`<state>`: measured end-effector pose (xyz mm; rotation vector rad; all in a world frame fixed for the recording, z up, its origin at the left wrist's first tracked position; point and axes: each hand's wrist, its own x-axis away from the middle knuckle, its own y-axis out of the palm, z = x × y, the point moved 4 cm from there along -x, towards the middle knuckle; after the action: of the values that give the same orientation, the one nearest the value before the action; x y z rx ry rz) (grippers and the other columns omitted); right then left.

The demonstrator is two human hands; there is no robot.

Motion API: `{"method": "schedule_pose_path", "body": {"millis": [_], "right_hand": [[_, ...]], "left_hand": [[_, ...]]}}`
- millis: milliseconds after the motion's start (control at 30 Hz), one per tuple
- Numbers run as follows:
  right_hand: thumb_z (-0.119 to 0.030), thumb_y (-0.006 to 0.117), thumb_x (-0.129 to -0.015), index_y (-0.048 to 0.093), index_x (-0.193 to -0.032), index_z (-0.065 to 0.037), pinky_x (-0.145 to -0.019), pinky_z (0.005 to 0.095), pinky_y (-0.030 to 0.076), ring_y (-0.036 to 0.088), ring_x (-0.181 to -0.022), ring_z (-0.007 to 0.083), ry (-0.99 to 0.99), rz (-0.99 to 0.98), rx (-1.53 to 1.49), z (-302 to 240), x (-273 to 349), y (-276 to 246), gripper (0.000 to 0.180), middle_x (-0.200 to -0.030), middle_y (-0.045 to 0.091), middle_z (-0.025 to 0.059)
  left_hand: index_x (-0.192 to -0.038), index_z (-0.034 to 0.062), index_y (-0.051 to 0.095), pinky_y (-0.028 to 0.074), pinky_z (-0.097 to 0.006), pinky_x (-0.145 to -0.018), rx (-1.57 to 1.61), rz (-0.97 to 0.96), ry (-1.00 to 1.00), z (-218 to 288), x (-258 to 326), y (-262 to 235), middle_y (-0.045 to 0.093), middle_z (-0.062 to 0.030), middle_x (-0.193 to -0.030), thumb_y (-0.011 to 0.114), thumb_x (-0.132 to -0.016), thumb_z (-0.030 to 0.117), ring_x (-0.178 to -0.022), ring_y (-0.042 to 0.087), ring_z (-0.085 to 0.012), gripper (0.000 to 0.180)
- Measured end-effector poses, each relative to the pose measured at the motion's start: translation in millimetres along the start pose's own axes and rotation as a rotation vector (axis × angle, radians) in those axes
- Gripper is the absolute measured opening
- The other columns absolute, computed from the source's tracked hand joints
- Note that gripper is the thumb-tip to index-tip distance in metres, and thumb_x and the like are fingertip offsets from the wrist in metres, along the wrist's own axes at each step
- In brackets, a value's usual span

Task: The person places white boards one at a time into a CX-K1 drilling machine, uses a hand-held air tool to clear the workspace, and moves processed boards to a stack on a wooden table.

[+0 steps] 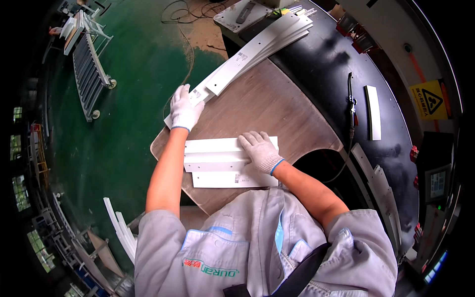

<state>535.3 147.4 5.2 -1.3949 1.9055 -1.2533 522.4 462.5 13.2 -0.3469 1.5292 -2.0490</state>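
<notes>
My left hand (185, 109), in a pale work glove, is closed across the near end of a long white panel strip (200, 92), thumb and fingers on opposite sides. That strip lies under a fanned pile of similar strips (242, 58) with small holes and printed labels. Flat on a group of shorter-looking white strips (213, 146) rests my gloved right hand (260, 151), its fingers stretched out. These strips lie side by side in front of me, and the nearest labelled strip (215, 179) sits slightly offset toward my body.
A brown wooden board (277, 99) supports the strips beside a black work surface (321, 54). On that surface lie an air gun (351, 104) with a hose and a single white strip (373, 113). A roller conveyor (89, 74) stands on the green floor (133, 74).
</notes>
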Motion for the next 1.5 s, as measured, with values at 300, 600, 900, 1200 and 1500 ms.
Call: {"method": "schedule_pose_path", "body": {"millis": [300,600,900,1200,1500], "right_hand": [[-0.04,0.088,-0.079,0.053,-0.147,-0.01,-0.118,0.0569,0.039,0.052,-0.142,0.0412,0.026,0.065,0.031,-5.5,64.4,-4.1,0.082,-0.149,0.056,0.0214],[-0.049,0.082,-0.087,0.052,-0.147,-0.006,-0.104,0.054,0.049,0.059,-0.128,0.0416,0.55,0.09,-0.009,-13.9,160.3,9.9,0.08,-0.138,0.06,0.0221],[-0.041,0.09,-0.084,0.06,-0.13,0.011,-0.09,0.0387,0.062,0.078,-0.101,0.0285,1.036,0.46,-0.754,40.3,187.4,23.7,0.076,-0.113,0.079,0.022],[-0.048,0.083,-0.09,0.065,-0.123,0.01,-0.089,0.0436,0.061,0.078,-0.101,0.0362,1.117,0.47,-0.726,119.3,190.8,-6.7,0.07,-0.11,0.077,0.0268],[-0.053,0.077,-0.088,0.065,-0.122,0.004,-0.094,0.0511,0.059,0.076,-0.104,0.0448,1.105,0.414,-0.534,174.1,217.5,-48.3,0.068,-0.109,0.077,0.0281]], "left_hand": [[-0.075,0.0013,0.074,0.056,-0.039,-0.065,0.391,-0.427,-0.516,-58.5,307.7,-2.3,0.072,-0.0107,-0.069,0.076,-0.101,0.04,-0.061,0.067,-0.0192,0.046],[-0.089,-0.0006,0.071,0.059,-0.043,-0.067,0.731,-0.624,-0.636,70.9,301.2,57.4,0.077,-0.0162,-0.083,0.076,-0.095,0.041,-0.068,0.074,-0.0265,0.042],[-0.157,0.0039,0.045,0.05,-0.051,-0.111,0.381,-0.392,-0.046,180.5,230.8,76.7,0.06,-0.0231,-0.145,0.084,-0.085,0.046,-0.13,0.061,-0.0413,0.092],[-0.162,0.0088,0.047,0.016,-0.071,-0.128,0.135,-0.319,0.166,269.4,264.3,99.4,0.026,-0.0325,-0.17,0.077,-0.084,0.064,-0.156,0.022,-0.0584,0.101],[-0.16,0.0075,0.05,0.021,-0.065,-0.129,0.057,-0.247,0.239,285.6,200.2,117.3,0.028,-0.0323,-0.171,0.074,-0.09,0.057,-0.157,0.024,-0.0569,0.089]]}}
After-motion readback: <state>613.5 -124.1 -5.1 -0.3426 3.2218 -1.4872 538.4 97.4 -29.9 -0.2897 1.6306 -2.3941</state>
